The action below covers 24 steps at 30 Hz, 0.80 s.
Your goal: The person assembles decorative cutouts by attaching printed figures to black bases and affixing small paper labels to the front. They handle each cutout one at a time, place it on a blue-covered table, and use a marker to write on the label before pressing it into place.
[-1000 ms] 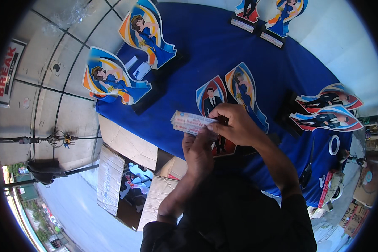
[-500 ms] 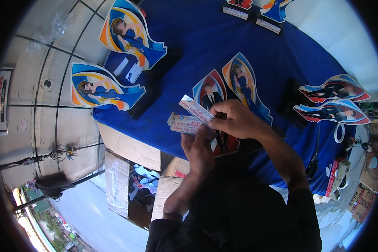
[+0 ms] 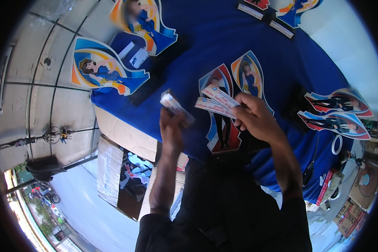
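My left hand [image 3: 172, 128] is closed around a small stack of white printed label strips [image 3: 171, 102], held over the near edge of the blue cloth. Between the thumb and fingers of my right hand [image 3: 256, 115] two label strips [image 3: 216, 101] are pinched and fanned apart, pointing left. Beneath them lies a suit-figure cutout [image 3: 224, 130] in red and blue, partly hidden by the strips. Close beside it is a gown-figure cutout [image 3: 248, 75] in blue and orange, its lower part behind my right hand.
Two more gown cutouts [image 3: 107, 69] stand at the left, with white strips [image 3: 139, 58] near them. Suit cutouts [image 3: 336, 122], a tape roll [image 3: 337, 144] and black scissors [image 3: 308, 170] are at the right. An opened cardboard box [image 3: 110, 168] sits below the table's near left edge.
My hands have moved apart. The left drew away leftward with the stack, while the right now holds two strips separated from it. The view has shifted slightly.
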Tool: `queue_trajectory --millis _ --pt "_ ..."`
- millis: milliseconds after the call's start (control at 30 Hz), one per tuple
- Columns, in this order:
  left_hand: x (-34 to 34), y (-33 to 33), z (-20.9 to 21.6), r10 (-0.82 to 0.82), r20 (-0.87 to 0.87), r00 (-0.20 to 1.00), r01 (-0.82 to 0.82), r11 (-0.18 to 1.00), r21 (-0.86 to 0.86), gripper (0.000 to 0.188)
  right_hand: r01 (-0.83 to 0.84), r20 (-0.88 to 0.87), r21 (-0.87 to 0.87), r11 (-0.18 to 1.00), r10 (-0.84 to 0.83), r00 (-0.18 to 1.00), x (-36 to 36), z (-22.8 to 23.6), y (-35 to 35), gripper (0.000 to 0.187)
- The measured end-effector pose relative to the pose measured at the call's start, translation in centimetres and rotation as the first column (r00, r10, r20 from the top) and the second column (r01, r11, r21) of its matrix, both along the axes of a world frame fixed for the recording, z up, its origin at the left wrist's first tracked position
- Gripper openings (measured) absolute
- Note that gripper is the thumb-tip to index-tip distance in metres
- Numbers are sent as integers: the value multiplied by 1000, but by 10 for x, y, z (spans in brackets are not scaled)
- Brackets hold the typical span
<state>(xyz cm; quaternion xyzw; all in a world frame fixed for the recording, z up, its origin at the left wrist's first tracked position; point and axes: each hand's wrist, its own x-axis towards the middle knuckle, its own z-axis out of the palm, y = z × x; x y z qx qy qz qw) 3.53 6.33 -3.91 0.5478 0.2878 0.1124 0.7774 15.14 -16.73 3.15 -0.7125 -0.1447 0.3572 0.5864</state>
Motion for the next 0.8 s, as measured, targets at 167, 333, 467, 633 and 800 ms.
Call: queue_trajectory --millis 167,333,467,633,800 --pt "13 54 2 -111 -457 883 463 372 804 31 9 114 -29 1000 -6 993 -5 2 -24 11" --pt "19 33 37 205 -410 889 453 -263 852 45 10 169 15 1000 -13 986 -7 1 -38 16" --pt "21 -7 76 -523 -242 817 479 383 790 50 -57 265 30 998 47 963 -12 4 -32 14" --pt "31 -31 85 -800 -43 598 801 596 60 79 7 368 55 998 -27 930 -21 16 -32 7" --pt "20 -45 75 -659 187 728 682 672 -287 90 34 356 194 980 -103 929 -29 23 -38 7"
